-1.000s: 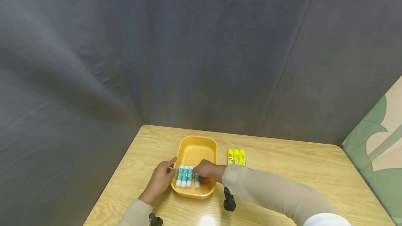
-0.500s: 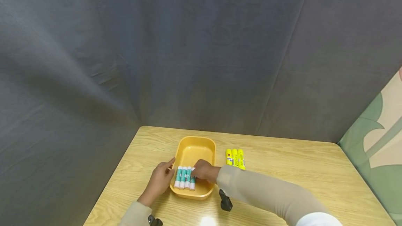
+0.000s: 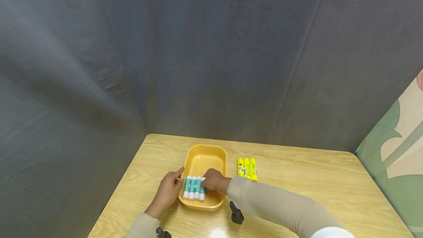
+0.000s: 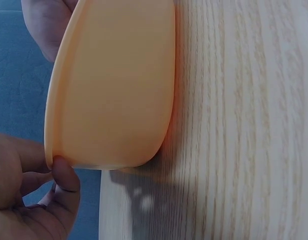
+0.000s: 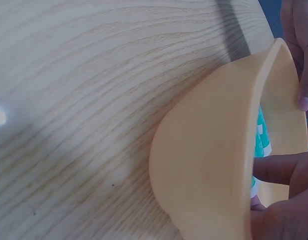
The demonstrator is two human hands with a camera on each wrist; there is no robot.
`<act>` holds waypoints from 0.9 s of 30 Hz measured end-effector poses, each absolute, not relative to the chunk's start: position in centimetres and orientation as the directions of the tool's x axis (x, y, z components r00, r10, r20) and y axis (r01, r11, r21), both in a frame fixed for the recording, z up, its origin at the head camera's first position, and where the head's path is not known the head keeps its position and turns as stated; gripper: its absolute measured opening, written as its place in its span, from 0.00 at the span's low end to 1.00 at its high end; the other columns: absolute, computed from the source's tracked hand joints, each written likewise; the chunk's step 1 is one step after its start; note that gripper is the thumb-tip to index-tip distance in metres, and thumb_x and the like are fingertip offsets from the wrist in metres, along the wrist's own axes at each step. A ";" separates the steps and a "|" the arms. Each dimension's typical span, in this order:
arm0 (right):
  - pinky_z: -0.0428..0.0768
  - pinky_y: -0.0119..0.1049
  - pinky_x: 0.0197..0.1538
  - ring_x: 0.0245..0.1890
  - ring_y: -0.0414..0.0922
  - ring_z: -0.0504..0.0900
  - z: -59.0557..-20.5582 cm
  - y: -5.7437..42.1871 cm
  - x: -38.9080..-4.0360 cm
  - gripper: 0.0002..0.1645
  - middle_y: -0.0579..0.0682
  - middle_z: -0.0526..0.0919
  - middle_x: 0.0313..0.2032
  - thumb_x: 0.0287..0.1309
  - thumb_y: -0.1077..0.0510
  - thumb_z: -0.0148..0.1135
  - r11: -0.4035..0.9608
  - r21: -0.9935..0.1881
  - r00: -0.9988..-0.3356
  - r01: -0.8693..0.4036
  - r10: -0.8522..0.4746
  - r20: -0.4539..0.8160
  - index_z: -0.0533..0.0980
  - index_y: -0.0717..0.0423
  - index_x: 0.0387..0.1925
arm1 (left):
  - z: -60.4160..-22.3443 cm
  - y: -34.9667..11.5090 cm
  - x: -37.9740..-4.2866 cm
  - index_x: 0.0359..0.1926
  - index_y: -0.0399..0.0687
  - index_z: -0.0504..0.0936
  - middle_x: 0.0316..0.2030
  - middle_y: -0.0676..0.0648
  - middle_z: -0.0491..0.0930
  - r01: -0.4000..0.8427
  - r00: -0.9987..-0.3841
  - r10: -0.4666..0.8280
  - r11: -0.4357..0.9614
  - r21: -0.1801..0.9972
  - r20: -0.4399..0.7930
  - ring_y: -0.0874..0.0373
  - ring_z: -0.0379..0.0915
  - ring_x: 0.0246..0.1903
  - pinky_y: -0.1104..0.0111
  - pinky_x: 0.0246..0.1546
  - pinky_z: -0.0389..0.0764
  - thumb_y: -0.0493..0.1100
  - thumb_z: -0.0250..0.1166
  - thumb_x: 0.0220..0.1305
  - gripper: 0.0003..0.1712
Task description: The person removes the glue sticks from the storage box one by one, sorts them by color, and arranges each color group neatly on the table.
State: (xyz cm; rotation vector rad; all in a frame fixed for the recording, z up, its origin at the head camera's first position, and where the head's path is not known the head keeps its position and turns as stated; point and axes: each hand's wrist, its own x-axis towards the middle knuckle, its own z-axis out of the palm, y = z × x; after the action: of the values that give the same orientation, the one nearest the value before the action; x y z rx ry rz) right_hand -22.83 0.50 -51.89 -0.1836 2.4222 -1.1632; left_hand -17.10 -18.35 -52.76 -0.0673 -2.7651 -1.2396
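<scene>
A yellow-orange plastic tray stands on the table with several teal-and-white glue sticks lying side by side in its near left part. My left hand pinches the tray's left rim; the left wrist view shows the thumb against the outer wall. Reaching in over the right rim, my right hand grips the rightmost glue stick, which lies against the row. Its fingers cover part of that stick. In the right wrist view the tray wall hides most of the row.
Three yellow glue sticks lie in a row on the wooden table, right of the tray, partly behind the right forearm. A grey curtain hangs behind the table and along its left. A patterned panel stands at the right.
My right hand has moved the rightmost teal glue stick left, closing its gap to the others. Over the last half second the hands have barely moved. The left hand stays at the rim.
</scene>
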 end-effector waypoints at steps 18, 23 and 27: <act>0.83 0.40 0.40 0.36 0.48 0.82 -49.9 1.3 -23.6 0.13 0.53 0.80 0.34 0.56 0.69 0.63 0.491 -0.857 -0.899 0.155 -0.289 -0.328 0.77 0.69 0.44 | -52.7 -18.1 -17.2 0.67 0.37 0.69 0.45 0.42 0.75 0.115 -0.991 0.025 0.656 0.746 0.130 0.56 0.73 0.38 0.70 0.32 0.78 0.34 0.59 0.69 0.26; 0.82 0.45 0.46 0.41 0.51 0.82 -48.8 1.7 -23.9 0.17 0.56 0.79 0.39 0.60 0.68 0.62 0.418 -0.889 -0.889 0.186 -0.314 -0.334 0.74 0.72 0.50 | -52.6 -18.3 -17.1 0.66 0.37 0.70 0.45 0.42 0.75 0.108 -0.992 0.018 0.653 0.749 0.127 0.56 0.73 0.39 0.69 0.34 0.78 0.34 0.60 0.68 0.26; 0.80 0.48 0.50 0.42 0.52 0.82 -48.1 2.0 -24.6 0.20 0.60 0.77 0.42 0.62 0.69 0.60 0.318 -0.924 -0.884 0.210 -0.342 -0.319 0.70 0.74 0.54 | -52.6 -18.4 -17.1 0.66 0.37 0.70 0.45 0.42 0.76 0.103 -0.992 0.010 0.653 0.750 0.127 0.55 0.74 0.39 0.69 0.34 0.78 0.34 0.59 0.68 0.26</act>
State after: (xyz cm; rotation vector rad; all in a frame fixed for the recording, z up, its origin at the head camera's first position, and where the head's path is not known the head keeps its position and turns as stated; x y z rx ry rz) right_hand -24.57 2.02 -48.06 -0.1162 2.1282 -1.5960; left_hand -17.13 -18.37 -52.56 -0.0945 -2.7545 -1.2603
